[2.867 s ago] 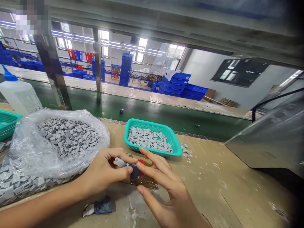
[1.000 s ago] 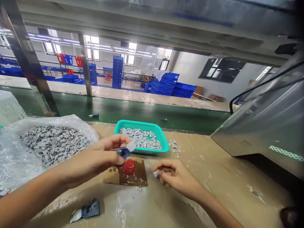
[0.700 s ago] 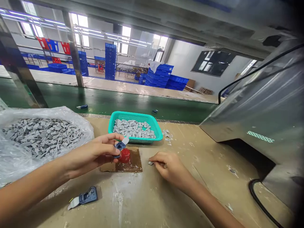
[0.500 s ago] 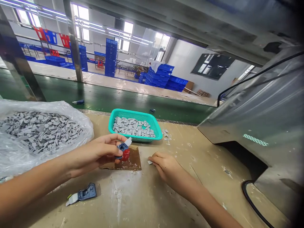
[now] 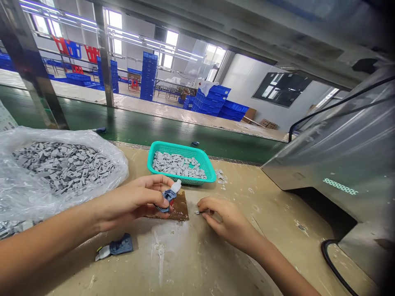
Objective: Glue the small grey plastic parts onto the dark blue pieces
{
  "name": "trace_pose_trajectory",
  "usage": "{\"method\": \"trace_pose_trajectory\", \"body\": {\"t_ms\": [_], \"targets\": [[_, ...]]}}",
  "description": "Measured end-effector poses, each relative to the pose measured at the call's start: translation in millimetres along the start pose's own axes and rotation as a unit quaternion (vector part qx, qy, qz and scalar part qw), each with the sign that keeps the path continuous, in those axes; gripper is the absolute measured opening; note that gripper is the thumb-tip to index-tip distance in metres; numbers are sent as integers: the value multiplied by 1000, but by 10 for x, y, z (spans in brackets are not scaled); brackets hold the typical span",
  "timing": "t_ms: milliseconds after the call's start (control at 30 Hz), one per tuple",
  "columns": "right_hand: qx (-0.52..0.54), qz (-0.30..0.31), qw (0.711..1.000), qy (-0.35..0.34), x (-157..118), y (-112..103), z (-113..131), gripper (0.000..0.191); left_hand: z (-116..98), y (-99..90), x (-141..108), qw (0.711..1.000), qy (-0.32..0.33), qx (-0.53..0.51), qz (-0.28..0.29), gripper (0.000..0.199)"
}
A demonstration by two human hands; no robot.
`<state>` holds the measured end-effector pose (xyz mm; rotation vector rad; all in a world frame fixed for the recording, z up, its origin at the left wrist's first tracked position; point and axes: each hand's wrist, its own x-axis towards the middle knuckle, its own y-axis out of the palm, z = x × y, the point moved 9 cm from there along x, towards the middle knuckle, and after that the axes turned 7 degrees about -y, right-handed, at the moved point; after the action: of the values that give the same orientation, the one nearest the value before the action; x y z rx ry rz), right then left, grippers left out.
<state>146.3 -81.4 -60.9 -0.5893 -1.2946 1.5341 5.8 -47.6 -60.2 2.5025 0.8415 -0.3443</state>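
My left hand (image 5: 145, 197) grips a blue-grey plastic housing (image 5: 168, 199) with a pale translucent tip, its open hollow side facing up. It hovers over a wet-looking brown cardboard piece (image 5: 182, 209). A red patch shows behind the housing, mostly hidden. To the right, my right hand (image 5: 220, 213) is low at the table, thumb and fingertips curled against a small light-grey plastic piece (image 5: 196, 212). A second blue-grey housing (image 5: 121, 244), with a pale tip and a yellow-green bit, lies on the table below my left forearm.
A turquoise basket (image 5: 212, 174) of small grey pieces stands beyond my hands, with loose pieces (image 5: 221, 176) at its right. On the left is a clear plastic bag (image 5: 121, 164) full of grey parts. A green conveyor (image 5: 148, 133) runs behind; a metal machine (image 5: 324, 164) is at right.
My left hand has turned the housing, so its tip points further up and right and the red patch is more hidden. My right fingers have spread slightly around the grey piece. The view has shifted.
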Motion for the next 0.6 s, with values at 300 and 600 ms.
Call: {"method": "trace_pose_trajectory", "body": {"t_ms": [300,600], "targets": [[86,-35,995,-32,-45,46,-43,15,28,-94,25,999,4,-35,-37,30],[114,-90,989,-19,-114,16,-31,13,26,-216,86,990,28,-102,-93,26]]}}
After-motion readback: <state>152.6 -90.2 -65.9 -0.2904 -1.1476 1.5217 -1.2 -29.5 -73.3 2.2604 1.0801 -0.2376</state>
